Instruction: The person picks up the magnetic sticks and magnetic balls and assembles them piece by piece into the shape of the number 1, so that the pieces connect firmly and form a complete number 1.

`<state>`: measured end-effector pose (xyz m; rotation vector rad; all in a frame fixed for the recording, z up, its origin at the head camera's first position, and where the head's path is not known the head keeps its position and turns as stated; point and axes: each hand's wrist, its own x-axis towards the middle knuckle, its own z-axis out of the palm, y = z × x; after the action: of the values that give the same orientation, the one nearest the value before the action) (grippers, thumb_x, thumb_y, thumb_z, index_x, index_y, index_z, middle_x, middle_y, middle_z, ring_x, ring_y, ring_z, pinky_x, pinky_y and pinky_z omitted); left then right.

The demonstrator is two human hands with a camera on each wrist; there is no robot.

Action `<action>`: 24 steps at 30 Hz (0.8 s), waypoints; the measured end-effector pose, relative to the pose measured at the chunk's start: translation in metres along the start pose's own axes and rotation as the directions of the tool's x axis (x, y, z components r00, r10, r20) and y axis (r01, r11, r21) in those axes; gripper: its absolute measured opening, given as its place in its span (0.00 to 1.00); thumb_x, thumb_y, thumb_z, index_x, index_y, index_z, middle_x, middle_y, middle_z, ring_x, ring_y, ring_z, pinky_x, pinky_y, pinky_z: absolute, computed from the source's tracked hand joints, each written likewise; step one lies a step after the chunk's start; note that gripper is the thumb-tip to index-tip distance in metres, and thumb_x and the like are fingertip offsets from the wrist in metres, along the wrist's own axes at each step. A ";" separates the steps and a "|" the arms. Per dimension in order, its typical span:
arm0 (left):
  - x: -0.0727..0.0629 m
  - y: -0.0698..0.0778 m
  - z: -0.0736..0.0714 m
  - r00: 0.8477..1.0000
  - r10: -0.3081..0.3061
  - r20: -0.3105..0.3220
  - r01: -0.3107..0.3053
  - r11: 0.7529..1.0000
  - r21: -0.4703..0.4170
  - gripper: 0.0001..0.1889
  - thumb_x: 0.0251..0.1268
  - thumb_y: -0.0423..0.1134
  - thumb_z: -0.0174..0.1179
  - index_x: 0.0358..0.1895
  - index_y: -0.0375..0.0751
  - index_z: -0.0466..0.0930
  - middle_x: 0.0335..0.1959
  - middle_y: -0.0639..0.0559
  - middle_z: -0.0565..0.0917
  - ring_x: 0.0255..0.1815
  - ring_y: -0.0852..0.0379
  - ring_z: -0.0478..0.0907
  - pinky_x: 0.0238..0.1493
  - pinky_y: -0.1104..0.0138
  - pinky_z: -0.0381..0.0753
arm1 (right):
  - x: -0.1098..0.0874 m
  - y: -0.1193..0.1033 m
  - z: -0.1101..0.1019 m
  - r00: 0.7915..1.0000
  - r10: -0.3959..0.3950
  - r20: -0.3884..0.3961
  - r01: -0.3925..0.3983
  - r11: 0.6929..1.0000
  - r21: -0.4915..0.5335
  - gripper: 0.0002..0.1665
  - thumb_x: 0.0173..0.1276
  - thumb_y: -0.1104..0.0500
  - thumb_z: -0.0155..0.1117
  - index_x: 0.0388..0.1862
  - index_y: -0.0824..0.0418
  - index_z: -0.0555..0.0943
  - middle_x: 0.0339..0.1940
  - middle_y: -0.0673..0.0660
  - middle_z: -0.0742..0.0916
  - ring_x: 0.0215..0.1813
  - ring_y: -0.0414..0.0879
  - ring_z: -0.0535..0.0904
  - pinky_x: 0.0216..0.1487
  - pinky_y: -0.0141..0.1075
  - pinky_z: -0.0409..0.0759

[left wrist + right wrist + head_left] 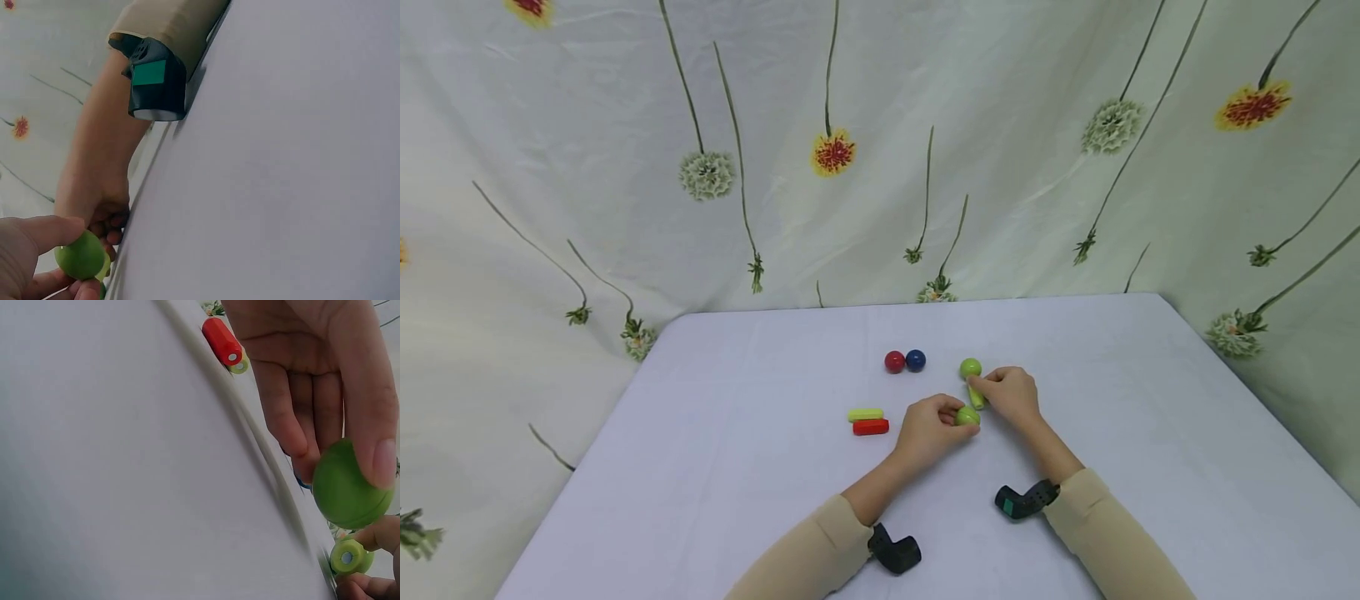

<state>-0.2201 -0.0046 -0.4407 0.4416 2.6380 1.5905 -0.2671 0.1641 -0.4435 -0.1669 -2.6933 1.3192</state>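
Note:
In the head view my left hand (928,432) pinches a green ball (967,417) between thumb and fingers. Just beyond it, my right hand (1013,394) grips a yellow-green rod (976,397) with thumb and fingertips. A second green ball (970,367) sits right at the rod's far end. From the right wrist, the rod's near end (346,557) shows a small silvery disc, close behind the left hand's ball (351,486). The left wrist view has that ball (81,256) overlapping the right hand's fingers.
Left of my hands, a yellow rod (865,413) and a red rod (871,427) lie side by side. A red ball (894,362) and a blue ball (915,360) stand farther back on the white table (737,467). A flowered cloth (880,217) hangs behind it.

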 end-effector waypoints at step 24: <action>0.002 0.002 0.024 0.996 0.042 -0.074 -0.039 0.998 0.044 0.18 0.49 0.40 0.76 0.40 0.35 0.83 0.28 0.58 0.82 0.28 0.68 0.73 0.30 0.75 0.75 | 0.001 -0.001 0.001 1.000 0.009 0.008 -0.009 1.000 -0.006 0.20 0.60 0.49 0.68 0.27 0.67 0.86 0.21 0.53 0.84 0.24 0.43 0.72 0.23 0.33 0.66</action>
<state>-0.2170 0.0172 -0.4498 0.4482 2.7399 1.5953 -0.2680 0.1628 -0.4434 -0.1745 -2.7064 1.3171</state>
